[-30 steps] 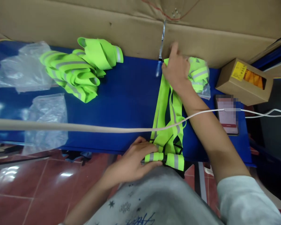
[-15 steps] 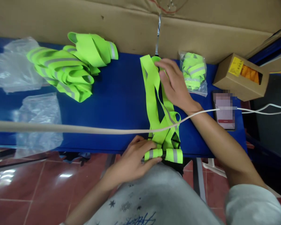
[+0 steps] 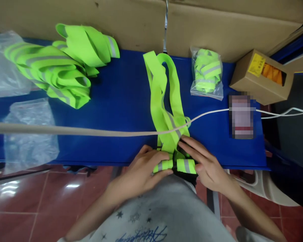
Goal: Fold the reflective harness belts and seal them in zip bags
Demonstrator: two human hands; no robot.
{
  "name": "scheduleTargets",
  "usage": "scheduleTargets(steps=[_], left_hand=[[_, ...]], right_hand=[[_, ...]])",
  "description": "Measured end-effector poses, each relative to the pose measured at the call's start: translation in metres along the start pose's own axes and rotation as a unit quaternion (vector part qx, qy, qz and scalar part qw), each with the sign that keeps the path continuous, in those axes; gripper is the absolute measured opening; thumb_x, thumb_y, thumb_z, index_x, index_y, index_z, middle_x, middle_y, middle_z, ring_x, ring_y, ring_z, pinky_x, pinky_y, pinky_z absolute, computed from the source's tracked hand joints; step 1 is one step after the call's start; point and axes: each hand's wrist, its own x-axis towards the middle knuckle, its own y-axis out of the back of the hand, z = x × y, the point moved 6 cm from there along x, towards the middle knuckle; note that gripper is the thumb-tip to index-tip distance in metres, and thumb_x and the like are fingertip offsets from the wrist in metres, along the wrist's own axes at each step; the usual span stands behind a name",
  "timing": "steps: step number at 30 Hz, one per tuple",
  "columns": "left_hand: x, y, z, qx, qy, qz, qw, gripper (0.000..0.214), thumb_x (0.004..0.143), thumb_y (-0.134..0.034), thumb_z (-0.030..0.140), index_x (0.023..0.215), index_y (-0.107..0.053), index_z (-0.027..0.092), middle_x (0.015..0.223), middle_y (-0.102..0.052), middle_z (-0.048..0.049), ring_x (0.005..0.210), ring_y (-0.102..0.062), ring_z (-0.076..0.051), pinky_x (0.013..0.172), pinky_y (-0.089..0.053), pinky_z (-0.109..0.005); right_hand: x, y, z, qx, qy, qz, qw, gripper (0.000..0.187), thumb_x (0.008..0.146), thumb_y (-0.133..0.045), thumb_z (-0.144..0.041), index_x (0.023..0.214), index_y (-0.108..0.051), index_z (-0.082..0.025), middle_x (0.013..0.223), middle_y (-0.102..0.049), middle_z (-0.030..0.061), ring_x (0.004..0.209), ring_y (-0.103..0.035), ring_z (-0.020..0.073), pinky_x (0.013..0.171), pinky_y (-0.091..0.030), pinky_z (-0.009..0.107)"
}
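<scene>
A neon yellow-green reflective strap vest [image 3: 156,97] with grey stripes lies lengthwise on the blue table. Its long straps stretch away from me, and its near end is gathered at the table's front edge. My left hand [image 3: 151,164] is closed round the left side of that folded end, thumb below and fingers on top. At the right side, my right hand [image 3: 208,164] has its fingers stretched out, tips touching the straps, thumb beside the striped right end piece. Part of the near end is hidden under my left hand.
More reflective straps [image 3: 53,69] lie heaped at left beside clear plastic bags [image 3: 31,134]. At right are a bagged vest [image 3: 207,72], a phone [image 3: 241,117] and a cardboard box [image 3: 257,82] holding something orange. A white cable [image 3: 91,130] crosses the view above the table.
My right hand has come back from the far end of the straps to the near right end. The far straps now lie uncovered. My left hand keeps its hold.
</scene>
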Motion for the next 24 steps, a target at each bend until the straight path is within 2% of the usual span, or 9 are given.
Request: scheduleTargets(steps=[3, 6, 8, 10, 12, 13, 18, 21, 24], left_hand=[[0.001, 0.002, -0.003, -0.012, -0.016, -0.006, 1.000, 0.026, 0.105, -0.064, 0.044, 0.120, -0.058, 0.024, 0.104, -0.071, -0.0013, 0.096, -0.062, -0.019, 0.084, -0.045, -0.030], [0.001, 0.001, -0.004, -0.016, -0.021, -0.016, 1.000, 0.024, 0.105, -0.064, 0.041, 0.120, -0.056, 0.024, 0.105, -0.070, 0.0001, 0.095, -0.063, -0.018, 0.085, -0.044, -0.030], [0.001, 0.001, -0.003, -0.015, -0.018, -0.019, 1.000, 0.023, 0.105, -0.064, 0.041, 0.119, -0.055, 0.024, 0.104, -0.070, 0.0006, 0.095, -0.063, -0.018, 0.085, -0.043, -0.029], [0.001, 0.001, -0.002, -0.013, -0.013, -0.014, 1.000, 0.024, 0.106, -0.063, 0.042, 0.119, -0.055, 0.024, 0.105, -0.070, 0.0004, 0.095, -0.062, -0.018, 0.085, -0.042, -0.030], [0.002, 0.003, -0.001, -0.014, -0.013, -0.011, 1.000, 0.024, 0.106, -0.061, 0.042, 0.120, -0.055, 0.024, 0.106, -0.070, 0.0001, 0.096, -0.063, -0.018, 0.085, -0.042, -0.030], [0.003, 0.003, 0.000, -0.016, -0.016, -0.012, 1.000, 0.024, 0.107, -0.061, 0.042, 0.121, -0.055, 0.024, 0.107, -0.070, 0.0000, 0.096, -0.063, -0.018, 0.085, -0.042, -0.030], [0.004, 0.001, 0.000, -0.026, -0.012, -0.030, 0.999, 0.022, 0.107, -0.060, 0.042, 0.119, -0.056, 0.023, 0.105, -0.070, -0.0001, 0.094, -0.063, -0.018, 0.086, -0.042, -0.031], [0.002, 0.000, 0.000, -0.019, 0.001, -0.025, 0.999, 0.024, 0.106, -0.061, 0.043, 0.118, -0.057, 0.023, 0.102, -0.070, -0.0005, 0.093, -0.062, -0.019, 0.085, -0.043, -0.032], [0.001, -0.001, 0.000, -0.011, 0.006, -0.019, 1.000, 0.024, 0.106, -0.060, 0.043, 0.119, -0.057, 0.023, 0.104, -0.071, -0.0009, 0.094, -0.062, -0.020, 0.085, -0.044, -0.032]], right_hand=[[0.019, 0.000, -0.005, 0.026, 0.049, -0.076, 0.996, 0.078, 0.105, -0.032, -0.071, 0.172, -0.014, -0.038, 0.174, -0.033, 0.0011, 0.161, -0.034, 0.0281, 0.134, -0.032, 0.053], [0.025, 0.005, -0.007, 0.031, 0.065, -0.112, 0.991, 0.084, 0.103, -0.034, -0.074, 0.173, -0.006, -0.038, 0.177, -0.026, 0.0009, 0.163, -0.029, 0.0285, 0.135, -0.029, 0.054], [0.020, 0.012, -0.006, -0.001, 0.038, -0.077, 0.996, 0.079, 0.103, -0.043, -0.069, 0.172, -0.013, -0.042, 0.175, -0.031, 0.0001, 0.161, -0.034, 0.0314, 0.132, -0.034, 0.059], [0.009, 0.021, -0.004, -0.027, -0.024, 0.010, 0.999, 0.068, 0.102, -0.055, -0.058, 0.166, -0.034, -0.048, 0.165, -0.050, 0.0010, 0.150, -0.052, 0.0344, 0.123, -0.049, 0.060], [-0.004, 0.025, -0.005, -0.012, -0.089, 0.073, 0.993, 0.054, 0.100, -0.061, -0.047, 0.153, -0.051, -0.052, 0.145, -0.067, 0.0008, 0.129, -0.069, 0.0328, 0.104, -0.064, 0.055], [-0.009, 0.023, -0.008, 0.004, -0.108, 0.078, 0.991, 0.050, 0.101, -0.061, -0.043, 0.150, -0.055, -0.053, 0.138, -0.071, -0.0001, 0.121, -0.074, 0.0312, 0.097, -0.068, 0.051], [-0.013, 0.012, -0.019, -0.006, -0.086, 0.044, 0.995, 0.046, 0.105, -0.054, -0.033, 0.148, -0.060, -0.045, 0.139, -0.072, 0.0000, 0.127, -0.072, 0.0291, 0.104, -0.066, 0.050], [-0.008, 0.013, -0.009, 0.003, -0.081, 0.065, 0.995, 0.030, 0.106, -0.054, -0.028, 0.128, -0.074, -0.036, 0.124, -0.078, 0.0021, 0.116, -0.076, 0.0250, 0.096, -0.068, 0.042], [0.001, 0.012, -0.003, -0.006, -0.055, 0.082, 0.995, 0.018, 0.104, -0.061, -0.020, 0.112, -0.076, -0.025, 0.112, -0.078, 0.0040, 0.103, -0.078, 0.0182, 0.089, -0.065, 0.030]])
